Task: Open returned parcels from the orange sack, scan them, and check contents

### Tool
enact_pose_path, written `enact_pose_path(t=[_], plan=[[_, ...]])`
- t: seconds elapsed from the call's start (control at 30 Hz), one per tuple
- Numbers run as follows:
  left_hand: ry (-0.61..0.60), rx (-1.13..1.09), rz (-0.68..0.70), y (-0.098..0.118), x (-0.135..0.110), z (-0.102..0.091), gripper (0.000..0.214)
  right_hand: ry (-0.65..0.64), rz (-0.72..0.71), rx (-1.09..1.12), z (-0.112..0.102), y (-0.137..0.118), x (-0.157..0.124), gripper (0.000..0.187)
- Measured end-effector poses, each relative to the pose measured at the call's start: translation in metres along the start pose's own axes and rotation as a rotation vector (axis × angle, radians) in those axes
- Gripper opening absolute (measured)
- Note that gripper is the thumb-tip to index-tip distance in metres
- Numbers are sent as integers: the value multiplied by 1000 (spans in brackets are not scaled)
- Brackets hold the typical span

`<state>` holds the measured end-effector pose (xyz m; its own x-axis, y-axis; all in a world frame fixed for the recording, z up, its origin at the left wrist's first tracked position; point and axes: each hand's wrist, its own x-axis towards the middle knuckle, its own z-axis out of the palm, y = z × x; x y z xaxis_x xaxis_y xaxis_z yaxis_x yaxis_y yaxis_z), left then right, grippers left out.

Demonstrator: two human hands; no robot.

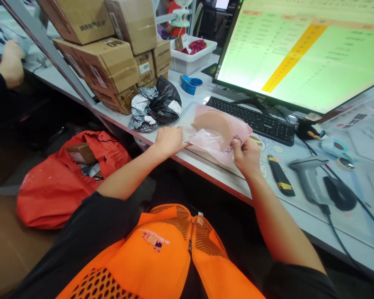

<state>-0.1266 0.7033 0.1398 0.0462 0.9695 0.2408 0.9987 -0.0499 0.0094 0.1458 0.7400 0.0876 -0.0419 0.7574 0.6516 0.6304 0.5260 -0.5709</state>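
My left hand [171, 142] is closed on the left edge of a clear plastic bag [202, 139]. The thumb and fingers of my right hand [247, 154] pinch the right side of the same bag. Inside lies a pale pink sheet or pouch [238, 126] with dark lettering near my right thumb. A curved beige piece [214, 121] shows through the plastic; its kind I cannot make out. The bag is held above the desk's front edge, before the black keyboard [252, 120].
Taped cardboard boxes [107, 62] are stacked at the left, with crumpled black plastic parcels [157, 104] before them. A blue tape dispenser [190, 84], box cutter [280, 175], barcode scanner [310, 178] and mouse [339, 193] lie on the desk. A red sack [59, 191] sits below. Another person's hand [11, 62] is far left.
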Motion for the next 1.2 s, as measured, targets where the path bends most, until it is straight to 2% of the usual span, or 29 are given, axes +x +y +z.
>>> enact_pose_path(t=[0.07, 0.17, 0.27, 0.33, 0.5, 0.6, 0.7, 0.77, 0.87, 1.0, 1.07, 1.13, 1.2], plan=[[-28, 6, 54, -4, -3, 1, 56, 5, 43, -7, 0, 8, -4, 33], [13, -23, 237, -7, -12, 9, 39, 14, 97, 29, 2, 16, -9, 31], [66, -90, 445, -7, -29, 21, 16, 31, 132, 88, 4, 20, -14, 29], [88, -145, 516, -6, -45, 28, 10, 40, 153, 120, 5, 22, -17, 27], [43, -240, 589, -9, -86, 44, 15, 60, 213, 155, 5, 23, -27, 31], [-21, -233, 549, -12, -105, 53, 18, 85, 219, 184, 6, 23, -33, 34], [-59, -209, 484, -14, -114, 58, 21, 102, 221, 181, 7, 23, -38, 38], [-67, -218, 494, -16, -114, 58, 17, 109, 214, 166, 6, 24, -40, 39], [-24, -273, 576, -21, -107, 49, 12, 105, 205, 132, 5, 24, -42, 40], [54, -479, 731, -26, -80, 25, 27, 89, 209, 139, 5, 22, -41, 39], [16, -596, 726, -23, -54, 14, 30, 67, 222, 166, 7, 21, -37, 38], [-25, -676, 651, -16, -18, 7, 31, 37, 234, 199, 9, 23, -31, 36], [20, -719, 570, -5, 23, 7, 35, -1, 237, 232, 10, 26, -24, 34]])
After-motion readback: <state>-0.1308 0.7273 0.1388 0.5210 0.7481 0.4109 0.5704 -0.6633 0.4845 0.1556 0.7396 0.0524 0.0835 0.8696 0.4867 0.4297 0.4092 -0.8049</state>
